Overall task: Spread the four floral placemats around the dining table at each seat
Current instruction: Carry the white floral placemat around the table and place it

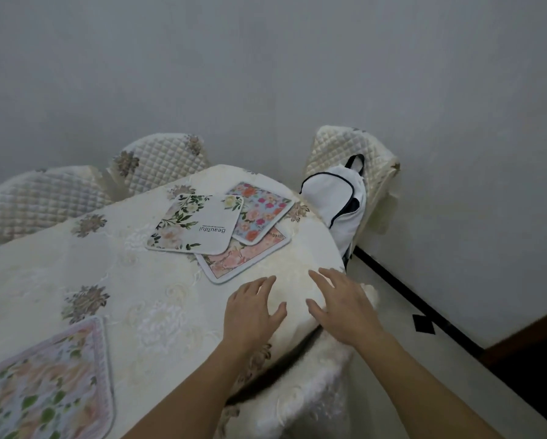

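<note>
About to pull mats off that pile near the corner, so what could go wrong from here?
1. The three mats overlap: the white leafy mat lies over the blue floral mat and pink mat, so dragging one may shift the others.
2. The pile sits near the table edge; a mat could slide off toward the white backpack.

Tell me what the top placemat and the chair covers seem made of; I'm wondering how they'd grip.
Top placemat: likely thin fabric with a matte printed face and stitched edging; it lies flat and limp. Chair covers: quilted padded cloth with a slight satin sheen, shown by the diamond stitching.
</note>
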`<state>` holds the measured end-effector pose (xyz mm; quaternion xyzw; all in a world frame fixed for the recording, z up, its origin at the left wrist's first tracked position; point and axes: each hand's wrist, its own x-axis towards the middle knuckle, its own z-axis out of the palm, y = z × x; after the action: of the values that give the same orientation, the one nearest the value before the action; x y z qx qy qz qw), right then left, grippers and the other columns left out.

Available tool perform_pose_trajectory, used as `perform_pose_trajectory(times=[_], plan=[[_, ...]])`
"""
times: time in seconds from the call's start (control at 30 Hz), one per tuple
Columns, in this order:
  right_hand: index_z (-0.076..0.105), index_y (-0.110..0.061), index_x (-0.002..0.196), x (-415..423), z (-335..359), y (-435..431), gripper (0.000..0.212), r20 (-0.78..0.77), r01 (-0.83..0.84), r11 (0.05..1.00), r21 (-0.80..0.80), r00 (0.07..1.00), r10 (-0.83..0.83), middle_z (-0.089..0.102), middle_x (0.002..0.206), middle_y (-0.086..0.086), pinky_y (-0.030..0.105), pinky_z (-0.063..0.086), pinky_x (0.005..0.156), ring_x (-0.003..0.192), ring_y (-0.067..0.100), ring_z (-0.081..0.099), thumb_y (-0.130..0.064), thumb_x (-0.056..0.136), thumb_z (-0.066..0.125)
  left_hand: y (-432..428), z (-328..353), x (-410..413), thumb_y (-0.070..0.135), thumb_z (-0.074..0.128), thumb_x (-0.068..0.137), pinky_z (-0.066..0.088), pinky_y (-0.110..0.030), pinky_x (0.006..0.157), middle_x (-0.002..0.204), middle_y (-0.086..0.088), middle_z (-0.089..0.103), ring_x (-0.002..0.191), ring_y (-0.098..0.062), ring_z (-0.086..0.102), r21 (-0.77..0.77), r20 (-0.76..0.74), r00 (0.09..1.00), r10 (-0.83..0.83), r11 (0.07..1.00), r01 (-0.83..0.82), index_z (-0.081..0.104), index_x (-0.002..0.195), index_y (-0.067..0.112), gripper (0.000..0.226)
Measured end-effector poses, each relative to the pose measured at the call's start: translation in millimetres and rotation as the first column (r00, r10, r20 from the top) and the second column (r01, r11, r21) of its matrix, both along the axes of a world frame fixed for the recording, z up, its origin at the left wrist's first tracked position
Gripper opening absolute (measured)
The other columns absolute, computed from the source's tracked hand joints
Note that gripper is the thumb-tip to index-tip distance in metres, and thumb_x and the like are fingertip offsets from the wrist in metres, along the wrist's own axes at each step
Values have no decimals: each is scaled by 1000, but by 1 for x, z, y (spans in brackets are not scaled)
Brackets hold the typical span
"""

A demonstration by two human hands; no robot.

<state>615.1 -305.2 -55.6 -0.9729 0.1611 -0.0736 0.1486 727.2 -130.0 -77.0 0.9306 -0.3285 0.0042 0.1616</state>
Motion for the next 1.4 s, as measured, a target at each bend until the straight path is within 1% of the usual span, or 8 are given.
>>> perform_pose_trajectory(times=[0.23,0.4,0.53,0.7,0.9,1.07,1.27,1.4], plan=[[54,-18,141,82,-11,-60,58,-6,-122,992,-2,992,122,58,140,9,44,41,107,132,29,51,-45,90,57,-37,-12,64,59,46,91,43,-38,107,148,6,53,133,-19,49,-17,-70,983,168,985,-169,43,149,29,65],[39,-23,150,142,-17,-89,61,-79,-244,970,-10,967,243,46,151,2,40,34,113,140,22,39,-52,96,44,-40,-11,104,56,51,91,46,-38,104,146,3,55,132,-20,51,5,-84,948,307,951,-308,46,147,27,63],[38,-24,151,193,-18,-97,61,-72,-315,948,47,945,318,44,151,1,38,32,113,139,20,38,-50,96,47,-41,-10,133,52,59,89,50,-38,94,136,-1,63,120,-24,59,-27,-93,889,449,891,-453,53,142,25,59],[42,-21,148,268,-27,-114,59,-75,-422,903,82,901,428,47,148,4,40,37,108,135,23,42,-48,96,49,-43,-17,172,56,57,89,47,-43,97,144,-2,56,126,-27,53,-41,-173,746,644,752,-658,46,146,28,65],[42,-22,146,373,-40,-144,57,-102,-576,812,89,806,583,50,143,3,43,44,102,127,24,49,-48,96,50,-59,-28,213,54,59,88,52,-42,88,133,-3,62,115,-28,58,-75,-214,520,827,517,-853,50,142,28,60],[45,-18,145,442,-56,-149,56,-116,-650,757,74,748,654,52,142,8,42,44,99,125,28,51,-44,96,52,-69,-38,245,55,57,89,49,-35,78,119,-1,63,107,-24,60,-145,-323,365,873,335,-931,53,135,28,54],[43,-17,146,510,-73,-130,57,-123,-689,718,100,708,696,50,144,11,44,45,99,127,31,48,-43,96,51,-54,-49,274,58,56,89,48,-35,79,121,-3,61,107,-24,60,-119,-359,208,910,177,-977,51,136,23,59],[39,-18,149,560,-78,-116,60,-156,-725,687,42,675,721,48,147,11,45,42,102,129,32,47,-46,96,50,-41,-67,299,60,58,87,44,-33,79,126,-3,60,110,-24,60,-97,-419,117,900,84,-992,50,138,20,66]])
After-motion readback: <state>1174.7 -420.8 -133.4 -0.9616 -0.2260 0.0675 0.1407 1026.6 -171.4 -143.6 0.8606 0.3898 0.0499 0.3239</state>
